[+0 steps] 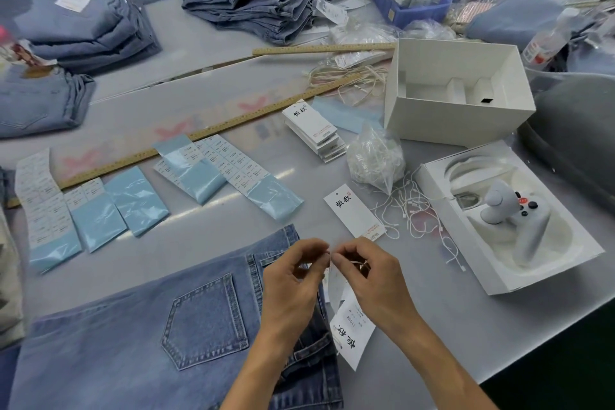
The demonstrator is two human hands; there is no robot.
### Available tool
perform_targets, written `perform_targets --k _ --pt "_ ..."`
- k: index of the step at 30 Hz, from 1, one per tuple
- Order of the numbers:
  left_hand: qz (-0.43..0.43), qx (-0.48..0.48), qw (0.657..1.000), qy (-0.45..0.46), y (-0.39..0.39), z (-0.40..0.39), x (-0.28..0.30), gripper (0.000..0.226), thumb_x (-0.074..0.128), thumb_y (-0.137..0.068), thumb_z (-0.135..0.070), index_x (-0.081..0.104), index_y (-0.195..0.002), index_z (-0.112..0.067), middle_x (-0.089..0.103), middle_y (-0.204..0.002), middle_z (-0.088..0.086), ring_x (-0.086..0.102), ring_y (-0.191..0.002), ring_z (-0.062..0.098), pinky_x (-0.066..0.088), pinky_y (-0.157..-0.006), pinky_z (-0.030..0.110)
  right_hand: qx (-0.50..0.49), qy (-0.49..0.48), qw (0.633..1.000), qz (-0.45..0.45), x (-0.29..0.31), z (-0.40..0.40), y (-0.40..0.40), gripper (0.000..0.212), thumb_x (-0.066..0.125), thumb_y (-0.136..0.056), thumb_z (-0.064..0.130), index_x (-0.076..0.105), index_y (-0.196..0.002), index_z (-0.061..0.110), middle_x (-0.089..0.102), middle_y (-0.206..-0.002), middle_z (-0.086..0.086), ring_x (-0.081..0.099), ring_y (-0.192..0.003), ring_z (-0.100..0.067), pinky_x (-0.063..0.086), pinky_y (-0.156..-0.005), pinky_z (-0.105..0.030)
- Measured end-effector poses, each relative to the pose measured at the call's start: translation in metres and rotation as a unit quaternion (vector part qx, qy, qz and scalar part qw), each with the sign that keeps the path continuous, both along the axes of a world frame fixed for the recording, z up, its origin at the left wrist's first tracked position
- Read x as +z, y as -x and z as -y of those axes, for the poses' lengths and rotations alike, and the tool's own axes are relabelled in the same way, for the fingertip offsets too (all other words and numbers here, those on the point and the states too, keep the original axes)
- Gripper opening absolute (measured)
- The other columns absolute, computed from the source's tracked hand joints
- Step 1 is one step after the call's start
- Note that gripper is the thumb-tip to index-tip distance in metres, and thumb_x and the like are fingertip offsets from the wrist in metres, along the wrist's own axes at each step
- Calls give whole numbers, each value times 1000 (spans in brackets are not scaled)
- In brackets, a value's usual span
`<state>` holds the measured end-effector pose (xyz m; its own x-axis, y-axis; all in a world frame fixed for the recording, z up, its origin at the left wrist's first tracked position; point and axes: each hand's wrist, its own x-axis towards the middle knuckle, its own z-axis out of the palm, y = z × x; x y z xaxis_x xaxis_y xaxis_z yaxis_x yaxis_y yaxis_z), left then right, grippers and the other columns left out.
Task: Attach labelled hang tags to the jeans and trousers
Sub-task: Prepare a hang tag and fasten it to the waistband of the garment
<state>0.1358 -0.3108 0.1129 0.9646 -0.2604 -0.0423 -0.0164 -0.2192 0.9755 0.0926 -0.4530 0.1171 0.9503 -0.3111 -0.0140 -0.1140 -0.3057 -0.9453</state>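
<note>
I see a white box (457, 93) at far right holding only its insert, and a clear bag (376, 160) of tag strings. My left hand (293, 280) and right hand (372, 276) meet fingertip to fingertip, pinching a thin string over the jeans (139, 336); a hang tag (352, 333) dangles below, partly hidden.

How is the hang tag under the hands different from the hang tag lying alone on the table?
The hang tag under the hands hangs beside the jeans, partly hidden by the right hand; the loose hang tag lies flat and fully visible. Their black characters face opposite ways. Both are white.
</note>
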Motion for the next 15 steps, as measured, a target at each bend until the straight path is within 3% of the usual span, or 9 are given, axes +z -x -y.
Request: perform_targets --k 4,7,11,13,15 --pt "126 -20 988 -88 -1 -4 2 20 75 -91 -8 70 -99 -25 73 -90 -16 68 -81 6 51 -67 17 12 17 1000 -10 -5 0 2 12 72 -93 17 69 -87 27 67 -83 11 64 -78 -10 46 -68 -13" --pt "228 -34 960 -159 -3 -8 5 19 72 -93 -7 69 -110 -15 72 -98 -7 65 -81 7 56 -68 27 -4 65 998 14 -6 2 2 7 68 -95 22 69 -102 24 66 -100 13 64 -98 -9 50 -85 -21" --pt "305 -21 934 -185 -14 -17 15 21 63 -97 -9 69 -116 -12 71 -101 2 69 -84 19 59 -64 40 -12 142 986 91 3 9 -2 35 64 -97 32 59 -131 26 57 -134 12 50 -132 -8 38 -108 -17" --pt "306 -27 937 -164 -17 -19 24 24 63 -96 -11 66 -118 -17 70 -99 -1 67 -83 14 59 -65 35 36 145 983 104 8 7 -6 41 66 -97 35 56 -136 29 58 -135 17 53 -130 -8 40 -108 -18" --pt "289 -29 948 -130 -20 -20 32 27 64 -95 -12 62 -119 -26 70 -99 -4 66 -84 7 57 -70 23 71 96 988 95 12 1 -11 35 69 -96 35 60 -130 32 65 -122 19 62 -118 -6 48 -100 -22"
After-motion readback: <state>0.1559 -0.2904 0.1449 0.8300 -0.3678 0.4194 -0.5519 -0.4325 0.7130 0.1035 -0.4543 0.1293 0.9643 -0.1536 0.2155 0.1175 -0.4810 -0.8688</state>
